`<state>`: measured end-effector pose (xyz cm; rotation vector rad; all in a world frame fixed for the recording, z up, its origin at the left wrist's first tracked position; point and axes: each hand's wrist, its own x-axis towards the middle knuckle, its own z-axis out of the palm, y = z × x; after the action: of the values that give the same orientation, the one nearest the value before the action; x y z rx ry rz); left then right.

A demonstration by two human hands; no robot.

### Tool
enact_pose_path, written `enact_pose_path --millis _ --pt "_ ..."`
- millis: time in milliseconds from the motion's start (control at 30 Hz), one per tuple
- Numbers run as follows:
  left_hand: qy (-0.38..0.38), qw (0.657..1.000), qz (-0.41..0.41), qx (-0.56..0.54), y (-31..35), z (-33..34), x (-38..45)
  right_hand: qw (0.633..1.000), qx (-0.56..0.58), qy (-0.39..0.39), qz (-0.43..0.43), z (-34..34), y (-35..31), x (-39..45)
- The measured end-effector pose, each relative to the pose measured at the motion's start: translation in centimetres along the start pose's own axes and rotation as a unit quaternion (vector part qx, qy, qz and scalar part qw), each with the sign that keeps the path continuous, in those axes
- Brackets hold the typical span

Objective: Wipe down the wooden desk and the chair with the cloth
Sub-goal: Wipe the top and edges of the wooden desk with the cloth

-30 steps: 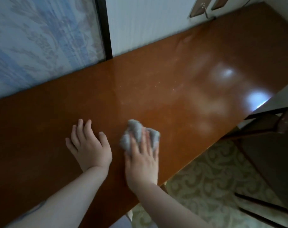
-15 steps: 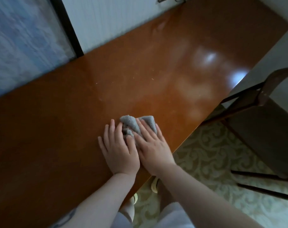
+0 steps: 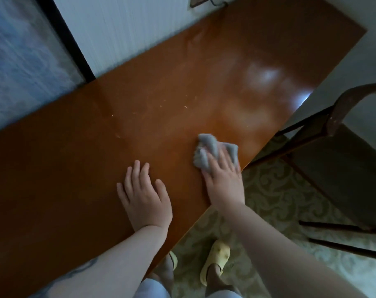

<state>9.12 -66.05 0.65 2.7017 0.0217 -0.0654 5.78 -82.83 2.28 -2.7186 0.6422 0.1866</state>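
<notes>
A glossy brown wooden desk runs from lower left to upper right. A crumpled grey cloth lies near the desk's front edge. My right hand presses flat on the cloth with straight fingers. My left hand rests palm down on the bare wood to the left of the cloth, apart from it. A dark wooden chair stands to the right of the desk, its curved back towards the desk's end.
Small pale specks lie on the desk beyond the cloth. A white wall and a blue patterned panel border the far side. A patterned carpet covers the floor, where my yellow slippers stand.
My right hand has slid the cloth to the right along the front edge, away from my left hand. The two hands, side by side half a second ago, are now apart.
</notes>
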Motion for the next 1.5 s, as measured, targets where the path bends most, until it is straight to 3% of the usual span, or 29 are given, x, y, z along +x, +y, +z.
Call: enact_pose_path --millis 67,100,167,233,300,367,433,500,533,600,667,700,733,833,900,1000,1100,1167,1267,1333,1400,1500 --pt "-0.001 1.000 -0.001 0.001 0.0 0.0 0.0 0.992 0.009 0.076 0.099 1.1 -0.3 -1.9" --pt "0.000 1.000 -0.001 -0.001 0.0 0.0 0.1 0.993 0.000 0.088 0.082 1.9 -1.4 -3.3" --pt "0.006 1.000 0.000 -0.010 0.0 0.0 0.1 0.998 -0.011 0.031 -0.054 3.1 -4.3 -5.2" --pt "0.013 1.000 0.000 -0.025 -0.1 0.0 0.1 0.976 -0.033 -0.064 -0.208 2.3 -5.4 -3.7" --pt "0.015 1.000 0.002 -0.026 -0.3 0.0 0.0 0.966 -0.060 -0.084 -0.237 1.2 -4.1 -0.5" --pt "0.012 1.000 0.004 -0.019 -0.4 0.1 -0.1 0.996 -0.028 -0.022 -0.082 0.6 -1.2 1.6" --pt "0.012 1.000 0.004 -0.015 -0.2 0.1 -0.2 0.991 0.020 0.072 0.115 0.6 0.4 0.8" --pt "0.012 1.000 0.004 -0.016 -0.2 0.2 -0.2 0.977 0.031 0.101 0.186 2.0 -1.5 -1.2" --pt "0.012 1.000 0.004 -0.019 -0.2 0.2 -0.1 0.985 0.022 0.087 0.146 2.6 -3.3 -2.2" --pt "0.017 1.000 0.000 -0.027 -0.2 0.1 0.0 0.999 -0.004 0.017 -0.035 3.4 -6.2 -3.5" --pt "0.019 1.000 0.001 -0.025 -0.1 0.0 0.0 0.979 -0.044 -0.052 -0.194 2.2 -5.8 -2.0" --pt "0.017 1.000 0.002 -0.021 -0.1 -0.1 -0.1 0.974 -0.054 -0.065 -0.209 1.7 -4.7 -0.7" --pt "0.014 1.000 0.002 -0.019 -0.1 0.0 0.0 0.981 -0.056 -0.057 -0.175 1.1 -3.2 0.5" --pt "0.009 1.000 0.000 -0.017 -0.1 0.0 -0.1 0.995 0.008 0.055 0.080 0.5 0.0 0.4" --pt "0.005 1.000 -0.002 -0.017 -0.1 0.0 0.0 0.990 0.005 0.084 0.117 1.8 -1.6 -2.1" --pt "0.000 1.000 0.000 -0.010 -0.1 0.1 0.0 0.997 -0.035 -0.030 -0.069 2.6 -4.8 -4.4" --pt "0.003 1.000 0.000 0.003 -0.2 0.0 0.1 0.960 -0.080 -0.130 -0.235 0.4 -4.5 -1.2" --pt "-0.003 1.000 -0.005 0.010 -0.2 0.0 0.0 0.973 -0.075 -0.121 -0.184 -0.7 -2.7 1.3" --pt "0.002 1.000 -0.011 0.011 0.0 0.0 -0.1 0.999 -0.040 -0.012 -0.004 -0.2 -0.8 0.7" --pt "0.007 1.000 -0.010 0.007 0.2 0.1 0.0 0.999 -0.043 -0.022 -0.021 0.7 -1.5 -1.4" --pt "0.013 1.000 -0.013 0.008 0.3 0.2 0.0 0.983 -0.059 -0.088 -0.150 1.2 -2.2 -2.2" --pt "0.013 0.999 -0.021 0.026 0.5 0.1 0.2 0.911 -0.106 -0.153 -0.368 -0.3 -1.9 2.4"
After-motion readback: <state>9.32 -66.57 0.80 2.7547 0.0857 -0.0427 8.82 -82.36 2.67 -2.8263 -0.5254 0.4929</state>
